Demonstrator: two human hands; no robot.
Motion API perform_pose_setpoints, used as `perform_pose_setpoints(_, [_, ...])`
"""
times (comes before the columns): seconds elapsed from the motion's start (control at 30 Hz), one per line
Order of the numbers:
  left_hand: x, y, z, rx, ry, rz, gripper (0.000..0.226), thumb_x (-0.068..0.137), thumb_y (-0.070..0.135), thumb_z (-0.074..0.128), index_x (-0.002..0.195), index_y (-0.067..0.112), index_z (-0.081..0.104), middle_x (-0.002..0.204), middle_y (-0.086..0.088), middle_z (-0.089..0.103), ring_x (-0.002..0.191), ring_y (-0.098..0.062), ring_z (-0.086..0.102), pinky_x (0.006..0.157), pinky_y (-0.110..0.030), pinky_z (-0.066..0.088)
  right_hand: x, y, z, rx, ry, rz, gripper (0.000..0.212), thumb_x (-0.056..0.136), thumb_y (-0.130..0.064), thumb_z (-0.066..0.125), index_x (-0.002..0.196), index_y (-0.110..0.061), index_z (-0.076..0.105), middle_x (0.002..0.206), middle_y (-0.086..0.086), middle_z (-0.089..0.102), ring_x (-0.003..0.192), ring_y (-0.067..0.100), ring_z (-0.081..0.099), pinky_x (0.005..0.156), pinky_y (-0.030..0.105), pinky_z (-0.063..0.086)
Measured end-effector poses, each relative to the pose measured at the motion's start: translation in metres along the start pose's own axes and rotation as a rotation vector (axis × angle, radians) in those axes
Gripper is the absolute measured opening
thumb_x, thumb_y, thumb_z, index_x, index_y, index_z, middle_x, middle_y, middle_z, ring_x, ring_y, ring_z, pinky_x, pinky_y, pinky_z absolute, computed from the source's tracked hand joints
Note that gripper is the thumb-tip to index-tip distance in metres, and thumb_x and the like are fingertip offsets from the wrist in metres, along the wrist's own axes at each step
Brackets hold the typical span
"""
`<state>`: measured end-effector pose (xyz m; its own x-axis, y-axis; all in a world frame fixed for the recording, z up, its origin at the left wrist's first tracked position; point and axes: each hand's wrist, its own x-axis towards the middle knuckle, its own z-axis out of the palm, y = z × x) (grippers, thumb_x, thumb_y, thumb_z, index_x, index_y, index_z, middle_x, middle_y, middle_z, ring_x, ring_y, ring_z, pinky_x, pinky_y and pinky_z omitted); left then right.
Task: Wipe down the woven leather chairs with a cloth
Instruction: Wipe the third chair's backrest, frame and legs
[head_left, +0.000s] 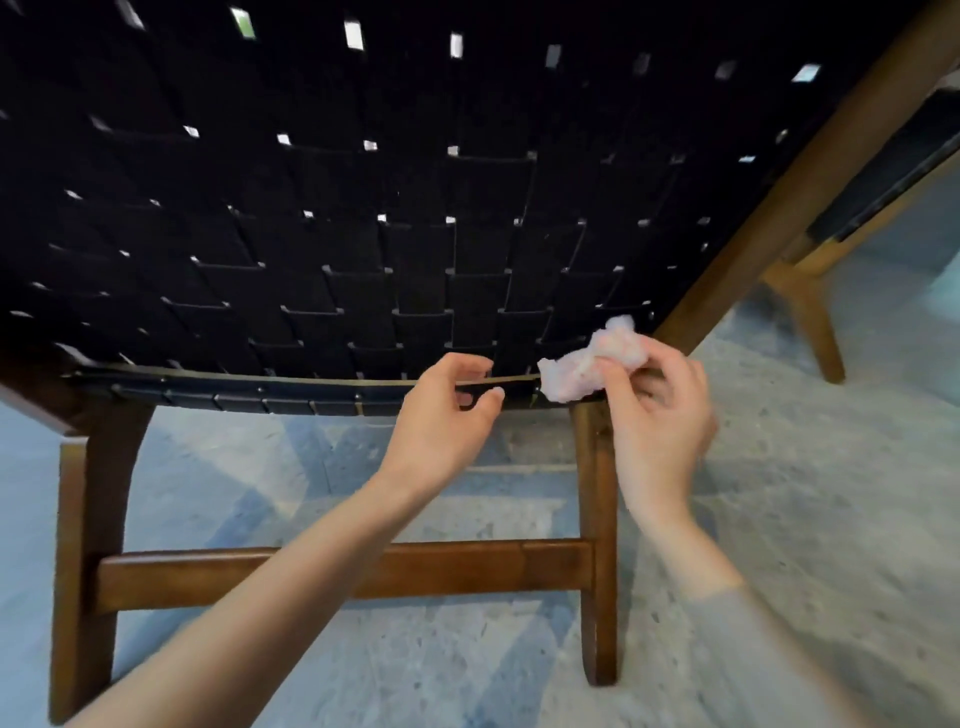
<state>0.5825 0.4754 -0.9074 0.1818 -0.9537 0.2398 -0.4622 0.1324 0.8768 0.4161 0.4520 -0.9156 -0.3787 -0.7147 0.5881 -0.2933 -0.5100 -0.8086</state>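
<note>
The crumpled cloth (587, 366) is small and loosely bunched, so I judge it could slip from the right hand (660, 415) or snag on the weave of the chair (363, 234). Tugging the edge strap (511, 383) hard might stretch it. The right hand pinches the cloth just above its fingertips, against the weave's bottom corner. Just beside it, the left hand (441, 415) reaches forward, pinching the edge strap between thumb and curled fingers.
</note>
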Motion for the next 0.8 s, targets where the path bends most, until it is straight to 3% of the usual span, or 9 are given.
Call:
perform_pose_setpoints(0.1, [0.008,-0.002,-0.004,0.254,-0.026,0.095,0.035,0.095,0.023,0.058,0.13,0.022,0.054,0.129,0.004,0.056,0.116,-0.016,0.053,0.098,-0.035,0.047,0.002,0.026,0.009,-0.392,-0.132,-0.239,0.019,0.091,-0.026,0.065,0.11,-0.027,0.066,0.109,-0.003,0.054,0.096,0.012,0.057,0.075,0.023,0.05])
perform_pose_setpoints(0.23, [0.018,-0.015,-0.003,0.513,-0.077,0.118,0.043,0.095,0.022,0.056,0.137,0.024,0.049,0.135,-0.002,0.052,0.124,-0.024,0.045,0.099,-0.038,0.045,0.003,0.068,0.023,-0.718,-0.437,-0.192,0.031,0.094,-0.021,0.058,0.124,-0.029,0.06,0.133,0.003,0.047,0.119,0.023,0.048,0.089,0.034,0.05])
perform_pose_setpoints(0.3, [0.023,-0.021,-0.001,0.613,-0.059,0.164,0.044,0.096,0.021,0.053,0.14,0.024,0.046,0.138,-0.001,0.05,0.126,-0.024,0.042,0.1,-0.036,0.043,0.005,0.075,0.027,-0.729,-0.462,-0.261,0.031,0.093,-0.016,0.06,0.122,-0.024,0.062,0.132,0.003,0.051,0.12,0.023,0.048,0.096,0.034,0.046])
perform_pose_setpoints(0.4, [0.029,-0.022,0.01,0.686,-0.024,0.218,0.043,0.096,0.019,0.05,0.139,0.025,0.047,0.135,0.001,0.054,0.123,-0.022,0.045,0.098,-0.037,0.044,0.009,0.078,0.033,-0.709,-0.445,-0.429,0.027,0.085,-0.006,0.068,0.108,-0.019,0.069,0.114,0.0,0.066,0.11,0.02,0.058,0.099,0.033,0.041])
perform_pose_setpoints(0.47, [0.032,-0.02,0.017,0.585,0.017,0.179,0.041,0.095,0.017,0.05,0.136,0.026,0.051,0.131,0.004,0.058,0.121,-0.019,0.049,0.092,-0.037,0.048,0.013,0.076,0.033,-0.668,-0.441,-0.484,0.026,0.081,-0.005,0.071,0.101,-0.021,0.072,0.106,-0.003,0.069,0.104,0.019,0.059,0.095,0.032,0.043])
perform_pose_setpoints(0.6, [0.036,-0.003,0.016,0.436,0.165,0.256,0.038,0.094,0.013,0.05,0.129,0.025,0.055,0.123,0.009,0.061,0.117,-0.015,0.052,0.083,-0.037,0.052,0.023,0.06,0.028,-0.58,-0.675,-0.58,0.023,0.085,-0.005,0.066,0.095,-0.024,0.074,0.099,-0.005,0.069,0.092,0.015,0.056,0.084,0.027,0.04])
perform_pose_setpoints(0.67, [0.033,0.01,0.006,0.475,0.205,0.413,0.04,0.092,0.007,0.05,0.128,0.022,0.056,0.117,0.007,0.063,0.111,-0.016,0.054,0.076,-0.038,0.053,0.032,0.042,0.021,-0.577,-0.612,-0.608,0.023,0.088,-0.007,0.064,0.099,-0.025,0.074,0.102,-0.007,0.069,0.092,0.012,0.06,0.084,0.025,0.04])
perform_pose_setpoints(0.8, [0.034,0.037,-0.024,0.557,0.265,0.732,0.058,0.075,-0.018,0.053,0.124,0.011,0.059,0.12,-0.003,0.058,0.101,-0.02,0.053,0.059,-0.039,0.056,0.049,-0.017,-0.007,-0.473,-0.225,-0.686,0.027,0.086,-0.003,0.067,0.108,-0.017,0.072,0.111,0.0,0.063,0.099,0.019,0.059,0.091,0.015,0.038])
